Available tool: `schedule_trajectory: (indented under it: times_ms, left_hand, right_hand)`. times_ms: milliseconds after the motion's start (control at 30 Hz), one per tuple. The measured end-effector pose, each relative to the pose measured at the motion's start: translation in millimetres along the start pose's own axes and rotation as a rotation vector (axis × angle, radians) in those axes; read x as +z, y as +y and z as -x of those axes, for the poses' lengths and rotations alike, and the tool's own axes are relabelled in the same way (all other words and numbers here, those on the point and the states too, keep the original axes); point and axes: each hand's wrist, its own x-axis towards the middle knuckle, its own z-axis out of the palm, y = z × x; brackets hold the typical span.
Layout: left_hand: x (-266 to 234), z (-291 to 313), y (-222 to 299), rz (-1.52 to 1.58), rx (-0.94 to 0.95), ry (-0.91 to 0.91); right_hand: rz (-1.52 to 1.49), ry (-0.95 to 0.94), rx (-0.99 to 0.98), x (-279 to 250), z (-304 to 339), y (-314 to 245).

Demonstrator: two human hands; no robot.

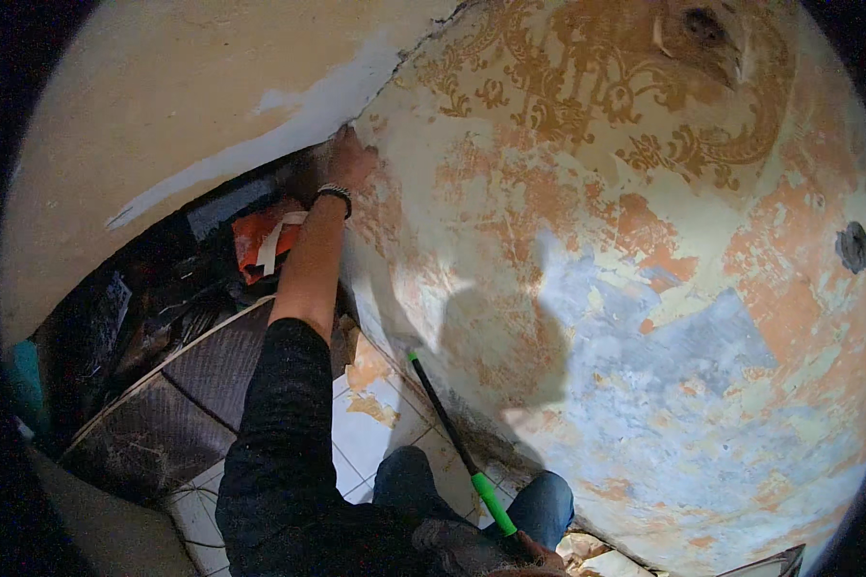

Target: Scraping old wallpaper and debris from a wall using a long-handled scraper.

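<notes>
My left arm, in a dark sleeve with a bracelet at the wrist, stretches far forward. At its end my left hand [352, 162] touches the patchy wall [510, 183] near the corner, beside a cracked edge; its fingers are too dim and small to read. Low at the front, my right hand [541, 556] is wrapped round the green grip of a long thin stick tool [460, 444]. The tool has a black shaft and a small green tip, and it slants up and left, in front of the wall's foot. Old patterned wallpaper [548, 72] clings to the upper wall.
A dark opening under the sloping plaster [164, 115] holds clutter, including an orange-red piece [253, 240]. A dark ribbed panel [168, 423] leans at the left. Paper scraps [373, 408] lie on the white floor tiles [354, 450] between panel and wall. A hole [707, 26] shows high in the wall.
</notes>
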Motion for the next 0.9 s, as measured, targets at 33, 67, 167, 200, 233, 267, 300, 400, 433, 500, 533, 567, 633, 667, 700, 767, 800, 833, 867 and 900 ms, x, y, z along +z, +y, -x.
schedule_trajectory:
  times_ms: [33, 67, 167, 200, 233, 267, 300, 400, 433, 500, 533, 567, 633, 667, 700, 767, 800, 833, 867, 900]
  left_hand:
    - [20, -12, -16, 0.017, 0.002, -0.005]
    - [36, -20, -31, 0.246, -0.041, -0.042]
    - [48, 14, -124, -0.473, 0.178, 0.165]
    - [53, 44, -143, -0.231, -0.074, 0.060]
    - [71, 86, -150, -0.022, -0.315, -0.104]
    - [87, 130, -133, 0.185, -0.321, -0.145]
    - [97, 167, -97, 0.409, -0.315, -0.195]
    - [29, 250, -14, 0.198, -0.277, 0.033]
    - [23, 279, -18, 0.100, -0.070, 0.129]
    - [-11, 316, 34, 0.265, -0.168, 0.081]
    - [-23, 336, 51, 0.252, -0.187, 0.037]
    - [-30, 354, 63, 0.244, -0.204, -0.009]
    - [-24, 387, 66, 0.340, -0.193, -0.077]
    - [-31, 419, 58, 0.401, -0.236, -0.126]
    - [-26, 438, 64, 0.441, -0.323, -0.099]
    - [-1, 465, 28, 0.522, -0.327, -0.116]
    - [-3, 463, 32, 0.649, -0.402, -0.146]
    - [-3, 465, 39, 0.669, -0.394, -0.127]
    - [-25, 445, 69, 0.691, -0.383, -0.111]
    - [-40, 425, 101, 0.735, -0.321, -0.112]
  right_hand:
    - [0.050, 0.021, 0.009, 0, 1, -20]
    - [0.096, 0.039, 0.020, 1, 4, -34]
    - [0.245, 0.032, -0.006, -3, 1, -49]
    - [0.252, 0.031, -0.016, -5, -1, -41]
    - [0.325, 0.026, -0.122, -7, -4, -31]
    - [0.450, 0.071, -0.223, -1, 3, -22]
    - [0.460, 0.112, -0.175, 7, 13, -15]
    - [0.585, -0.004, -0.175, 8, 20, 1]
    - [0.551, 0.039, -0.233, 4, 16, -20]
    - [0.509, 0.111, -0.266, 2, 14, -47]
    - [0.496, 0.123, -0.218, 3, 13, -54]
    - [0.483, 0.141, -0.166, 4, 12, -61]
    - [0.447, 0.193, -0.047, 7, 15, -75]
    - [0.438, 0.172, 0.008, 1, 15, -83]
    - [0.442, 0.210, -0.008, 0, 18, -92]
    - [0.478, 0.267, -0.080, -9, 20, -90]
    - [0.515, 0.292, -0.142, -12, 18, -93]
    - [0.582, 0.311, -0.174, -15, 23, -99]
    - [0.648, 0.331, -0.204, -19, 21, -112]
    - [0.661, 0.318, -0.150, -18, 21, -119]
